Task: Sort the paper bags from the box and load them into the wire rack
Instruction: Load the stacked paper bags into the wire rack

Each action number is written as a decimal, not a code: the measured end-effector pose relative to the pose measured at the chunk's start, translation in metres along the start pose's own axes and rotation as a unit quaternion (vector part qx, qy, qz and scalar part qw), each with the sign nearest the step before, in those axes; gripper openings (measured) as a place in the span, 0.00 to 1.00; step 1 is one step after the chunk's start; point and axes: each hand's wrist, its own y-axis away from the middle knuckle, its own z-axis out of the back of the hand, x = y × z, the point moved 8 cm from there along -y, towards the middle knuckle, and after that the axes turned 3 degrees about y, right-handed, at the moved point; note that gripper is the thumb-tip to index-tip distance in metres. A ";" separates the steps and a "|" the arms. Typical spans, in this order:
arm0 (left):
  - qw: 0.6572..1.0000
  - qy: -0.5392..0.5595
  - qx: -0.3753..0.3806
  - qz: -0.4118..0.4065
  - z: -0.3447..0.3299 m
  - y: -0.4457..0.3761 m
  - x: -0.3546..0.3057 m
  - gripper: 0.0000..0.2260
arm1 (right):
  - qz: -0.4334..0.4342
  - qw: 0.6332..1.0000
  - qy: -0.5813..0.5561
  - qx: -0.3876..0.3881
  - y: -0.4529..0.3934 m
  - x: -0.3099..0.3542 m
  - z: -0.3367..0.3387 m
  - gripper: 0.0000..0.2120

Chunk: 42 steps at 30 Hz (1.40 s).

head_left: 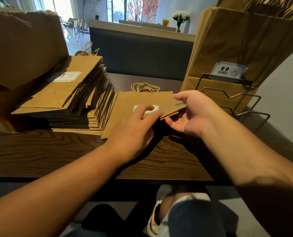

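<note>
A small stack of flat brown paper bags [140, 100] with a white label lies in the middle of the dark wood table [56, 151]. My right hand [190, 113] grips its right edge, thumb on top and fingers underneath. My left hand [133, 127] rests fingers-down on the label near the front edge. A tall slanted pile of the same bags [70, 93] lies to the left. The wire rack [236, 103] stands at the right with several upright bags [236, 45] in its back slot, one showing a 9.9 price label.
A large brown cardboard box [22, 45] stands at the far left behind the pile. A dark bench back [139, 53] runs behind the table. The rack's front slots hold nothing. My knees and a shoe show below the table edge.
</note>
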 end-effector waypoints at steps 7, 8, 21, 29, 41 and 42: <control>0.988 0.104 -0.091 0.066 0.020 0.005 0.015 0.14 | 0.137 0.979 0.153 -0.020 0.006 0.025 0.004 0.15; 0.980 0.128 -0.111 0.103 0.024 0.006 0.025 0.13 | 0.176 0.970 0.168 -0.010 0.011 0.030 0.003 0.17; 0.740 0.491 -0.166 0.428 0.013 0.012 0.084 0.15 | 0.430 0.863 0.265 -0.015 0.039 0.012 0.035 0.28; 0.830 0.370 -0.133 0.396 0.021 0.024 0.073 0.19 | 0.399 0.857 0.309 -0.105 0.021 0.005 0.048 0.17; 0.852 0.356 -0.233 0.306 0.062 0.012 0.048 0.16 | 0.431 0.857 0.278 -0.049 0.045 0.039 0.040 0.18; 0.852 0.362 -0.243 0.290 0.067 0.008 0.042 0.16 | 0.432 0.855 0.283 -0.051 0.049 0.048 0.042 0.17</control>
